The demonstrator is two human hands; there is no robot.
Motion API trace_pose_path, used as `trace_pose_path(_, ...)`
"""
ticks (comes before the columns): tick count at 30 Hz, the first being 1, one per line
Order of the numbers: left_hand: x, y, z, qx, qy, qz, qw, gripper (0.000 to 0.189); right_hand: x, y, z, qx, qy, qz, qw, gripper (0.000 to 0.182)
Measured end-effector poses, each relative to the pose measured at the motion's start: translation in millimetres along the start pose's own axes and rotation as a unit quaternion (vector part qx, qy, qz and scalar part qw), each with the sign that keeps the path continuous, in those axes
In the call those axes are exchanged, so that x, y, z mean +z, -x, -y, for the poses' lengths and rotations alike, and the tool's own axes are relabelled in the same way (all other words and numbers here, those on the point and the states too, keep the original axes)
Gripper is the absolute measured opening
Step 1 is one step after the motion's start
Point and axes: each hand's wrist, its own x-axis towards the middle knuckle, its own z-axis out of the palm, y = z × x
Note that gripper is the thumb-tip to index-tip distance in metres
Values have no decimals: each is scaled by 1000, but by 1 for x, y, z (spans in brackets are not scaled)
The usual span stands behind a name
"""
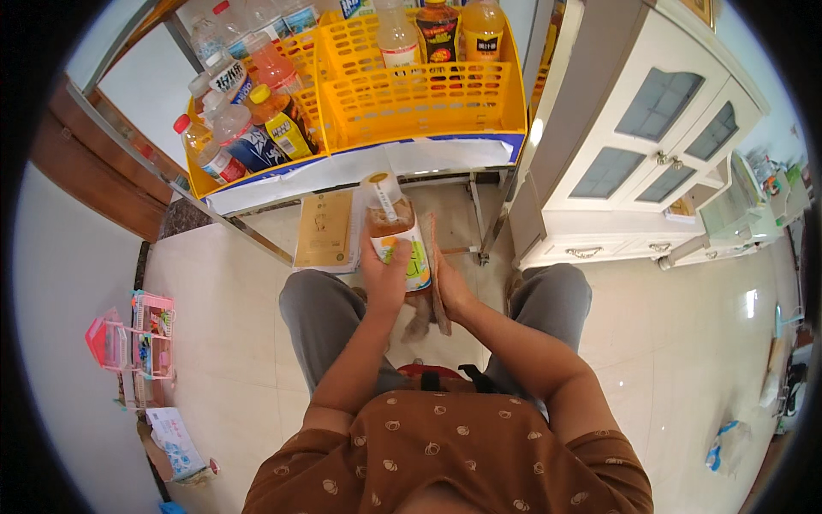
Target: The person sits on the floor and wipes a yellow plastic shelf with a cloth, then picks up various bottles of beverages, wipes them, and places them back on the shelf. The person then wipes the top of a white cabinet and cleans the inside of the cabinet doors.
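Note:
A square-bodied plastic bottle of brown drink (399,221), with a yellow cap and a printed label, is gripped around its side by my left hand (387,270). It leans slightly, cap end toward the yellow rack. My right hand (453,286) holds a thin brownish cloth (440,273) against or close beside the bottle's right side; whether they touch is hard to tell. Part of the cloth hangs below the bottle. Beyond both hands stands a yellow plastic rack (417,122) divided into compartments, with drink bottles (282,122) grouped in its left part.
More bottles (440,32) stand in the rack's back row. Metal frame legs (494,225) hold the rack up. Below it lies a brown paper folder (323,228). A white cabinet (632,148) stands to the right, and a pink toy house (138,337) sits by the left wall.

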Motion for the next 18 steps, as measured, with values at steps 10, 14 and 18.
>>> trace_pose_path(10,45,-155,-149,144,18,34,989,60,-7,-11,29,88,14,63,994,39)
trace_pose_path(14,51,-253,-176,168,-70,101,978,56,-10,-19,24,112,15,80,990,33)
trace_pose_path(18,71,-292,-180,117,-63,100,986,60,-17,-24,23,114,7,93,989,34)
